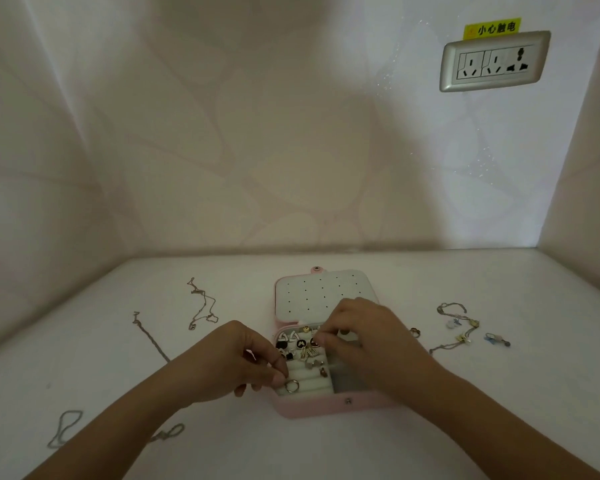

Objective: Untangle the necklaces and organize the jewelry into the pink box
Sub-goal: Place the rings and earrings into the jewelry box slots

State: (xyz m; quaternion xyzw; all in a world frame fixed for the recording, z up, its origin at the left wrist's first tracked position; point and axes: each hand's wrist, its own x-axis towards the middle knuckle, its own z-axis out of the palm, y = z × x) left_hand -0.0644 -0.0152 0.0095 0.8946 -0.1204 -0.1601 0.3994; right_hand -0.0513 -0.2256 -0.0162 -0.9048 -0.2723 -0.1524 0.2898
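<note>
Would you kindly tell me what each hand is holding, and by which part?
The left hand seems to pinch the silver ring by its left edge. The right hand curls over the earrings; whether it holds one cannot be told.

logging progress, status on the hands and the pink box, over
Left hand fingertips at silver ring in the ring slots; right hand curled over the earrings, grip unclear. Pink box open, part filled. Necklaces loose on the table, nothing blocking.

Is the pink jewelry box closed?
No, the pink box lies open, its dotted lid tipped back and jewelry showing inside.
</note>
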